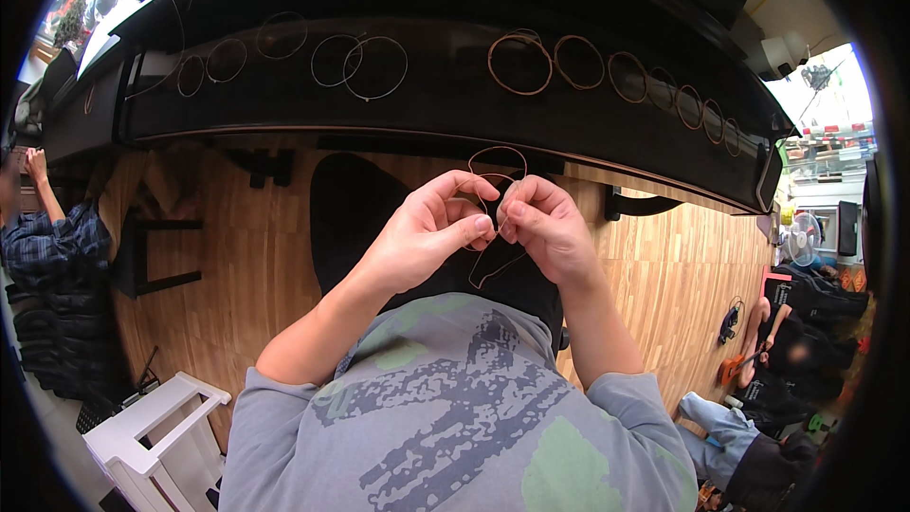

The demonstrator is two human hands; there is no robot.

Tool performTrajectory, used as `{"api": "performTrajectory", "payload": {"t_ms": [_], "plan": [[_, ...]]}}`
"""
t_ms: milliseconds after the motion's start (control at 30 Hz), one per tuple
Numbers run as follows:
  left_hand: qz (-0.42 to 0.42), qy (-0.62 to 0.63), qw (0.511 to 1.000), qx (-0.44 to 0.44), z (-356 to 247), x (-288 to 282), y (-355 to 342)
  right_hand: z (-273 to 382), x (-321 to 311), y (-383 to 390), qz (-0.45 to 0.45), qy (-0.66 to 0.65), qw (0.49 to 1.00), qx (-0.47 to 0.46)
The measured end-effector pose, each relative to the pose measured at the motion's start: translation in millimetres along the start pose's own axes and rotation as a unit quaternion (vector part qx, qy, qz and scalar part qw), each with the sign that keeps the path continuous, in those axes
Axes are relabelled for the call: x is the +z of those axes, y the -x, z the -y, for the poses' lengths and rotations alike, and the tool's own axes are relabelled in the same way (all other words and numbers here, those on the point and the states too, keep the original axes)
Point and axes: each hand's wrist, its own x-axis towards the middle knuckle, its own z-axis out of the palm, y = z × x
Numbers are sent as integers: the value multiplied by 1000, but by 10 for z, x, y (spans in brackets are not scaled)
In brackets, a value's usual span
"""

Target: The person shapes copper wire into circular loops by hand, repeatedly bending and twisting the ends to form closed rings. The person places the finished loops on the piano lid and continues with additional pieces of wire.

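Over my lap, a thin copper-coloured guitar string is bent into a loose loop, and a kinked length of it hangs below my fingers. My left hand pinches it between thumb and curled fingers. Close beside it, my right hand grips the string between thumb and forefinger. Beyond both hands, several coiled strings lie along the black piano. A copper-coloured coil is among those on the right, and a silver coil is among those on the left.
A black seat is beneath me on the wooden floor. At lower left stands a white stool. One person in a checked shirt is at far left. At right, another person holds a small orange guitar.
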Motion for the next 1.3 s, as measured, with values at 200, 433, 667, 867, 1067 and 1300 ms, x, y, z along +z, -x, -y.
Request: {"api": "performTrajectory", "payload": {"t_ms": [200, 433, 667, 867, 1067, 1300], "plan": [[21, 40, 999, -14, 19, -22, 1, 39, 18, -10, -12, 5, 1000, 9], [-40, 5, 999, 20, 83, -37, -33, 49, 25, -10, -1, 25, 1000, -3], [-47, -80, 994, -52, 65, -40, -40, -22, 14, -28, 8, 53, 998, -19], [-31, -130, 988, -73, -1, -31, -35, -68, 0, -27, -17, 76, 996, -35], [-17, 9, 1000, -13, 94, -154, -62, -83, -52, -35, -63, 81, 994, -41], [-105, -7, 994, 24, 99, -136, -74, -36, 9, 107, -11, 117, 993, -29]]}}
